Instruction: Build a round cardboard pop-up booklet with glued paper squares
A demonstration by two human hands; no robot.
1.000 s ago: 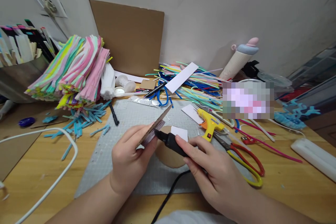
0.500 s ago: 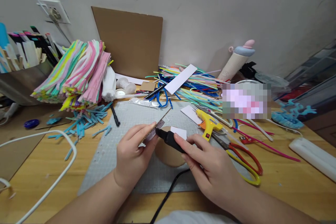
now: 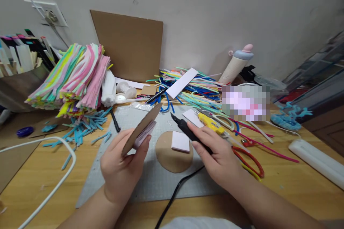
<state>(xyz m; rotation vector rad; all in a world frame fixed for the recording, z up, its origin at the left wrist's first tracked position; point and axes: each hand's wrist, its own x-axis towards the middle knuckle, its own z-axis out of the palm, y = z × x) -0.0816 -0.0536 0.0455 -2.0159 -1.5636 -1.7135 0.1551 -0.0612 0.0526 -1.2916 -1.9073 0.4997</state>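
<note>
My left hand (image 3: 119, 164) grips a cardboard disc (image 3: 141, 128) by its edge, tilted nearly upright. A folded or layered piece of pale paper (image 3: 145, 134) lies against the disc's right face, under my thumb. My right hand (image 3: 215, 154) is closed around a black utility knife (image 3: 188, 130), its dark pointed tip aimed up and left, apart from the disc. Between my hands, a second cardboard disc (image 3: 166, 159) lies flat on the grey cutting mat (image 3: 107, 186), with a white square (image 3: 180, 141) on its upper right part.
Beyond my right hand lie a yellow glue gun (image 3: 211, 123) and red-handled scissors (image 3: 249, 159). Pipe-cleaner bundles (image 3: 67, 78) stand at left, blue snippets (image 3: 80, 132) below them. A black cord (image 3: 174, 193) crosses the mat; a white cable (image 3: 64, 171) loops at left.
The knife has come away from the disc in my left hand, moving right. My left hand has shifted left and turned the disc, showing more of its face. The flat disc is more exposed.
</note>
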